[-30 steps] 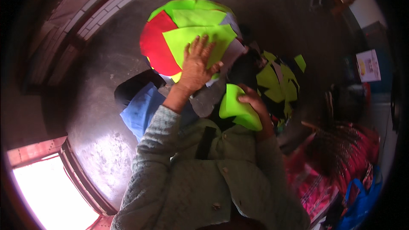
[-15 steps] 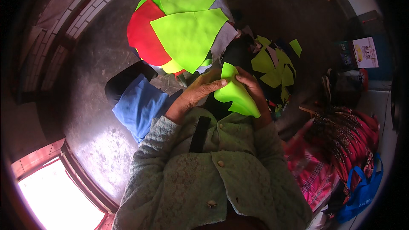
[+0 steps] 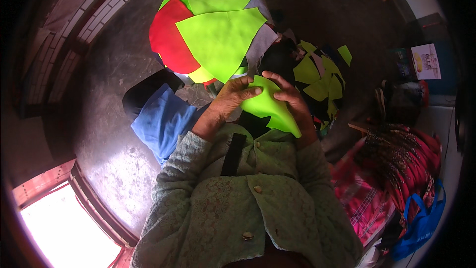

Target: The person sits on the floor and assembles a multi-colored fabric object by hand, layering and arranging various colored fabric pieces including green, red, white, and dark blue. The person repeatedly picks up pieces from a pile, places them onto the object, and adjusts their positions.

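Between my hands, above my lap, is a bright yellow-green piece of fabric (image 3: 270,104). My left hand (image 3: 230,98) pinches its upper left edge, thumb on top. My right hand (image 3: 292,98) grips the upper right edge, with the thumb on the face of the cloth and the fingers behind it. The lower part hangs free and shows a notched edge. Just ahead stands a rounded heap covered with fabric pieces: a large yellow-green piece (image 3: 223,39) lies over a red piece (image 3: 171,34) and a grey piece (image 3: 261,42).
More yellow-green scraps (image 3: 317,77) lie on a dark pile at the right. A blue cloth (image 3: 162,119) drapes over my left knee. Red patterned cloth (image 3: 396,168) and a blue bag (image 3: 421,223) sit at the lower right. Bright light enters through a doorway (image 3: 69,228) at the lower left.
The fabric has been turned and spread flatter toward me. My left hand now sits nearer its upper left edge, and my right fingers have risen toward the top edge.
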`<state>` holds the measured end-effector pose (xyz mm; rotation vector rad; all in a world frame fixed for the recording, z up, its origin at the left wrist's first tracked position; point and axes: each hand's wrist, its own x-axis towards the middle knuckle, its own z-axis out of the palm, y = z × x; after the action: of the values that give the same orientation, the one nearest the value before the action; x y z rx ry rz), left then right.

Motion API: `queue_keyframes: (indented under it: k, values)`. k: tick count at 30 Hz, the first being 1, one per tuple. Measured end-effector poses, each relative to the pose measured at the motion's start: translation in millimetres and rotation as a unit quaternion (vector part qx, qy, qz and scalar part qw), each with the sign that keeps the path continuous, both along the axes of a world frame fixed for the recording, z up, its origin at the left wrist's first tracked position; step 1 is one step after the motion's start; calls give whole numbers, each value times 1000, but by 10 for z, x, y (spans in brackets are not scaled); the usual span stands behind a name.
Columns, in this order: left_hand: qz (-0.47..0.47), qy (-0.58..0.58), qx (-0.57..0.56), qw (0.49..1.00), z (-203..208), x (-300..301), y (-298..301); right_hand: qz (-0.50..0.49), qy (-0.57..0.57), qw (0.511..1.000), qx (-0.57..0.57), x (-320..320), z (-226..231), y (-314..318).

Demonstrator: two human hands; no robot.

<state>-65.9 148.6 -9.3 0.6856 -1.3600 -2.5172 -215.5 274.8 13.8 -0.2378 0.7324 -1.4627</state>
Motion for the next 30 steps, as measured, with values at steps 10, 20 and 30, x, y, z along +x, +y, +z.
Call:
queue_keyframes:
  k: [10,20,30]
  values:
    - [128,34,21,991,275,189,-162,30,129,991,-4,-134,-327,-8]
    - [130,52,101,985,373,251,-196,-8,39,998,-46,-155,-502,-10]
    - [92,68,0,993,339,167,-43,-43,125,989,-63,42,-411,-30]
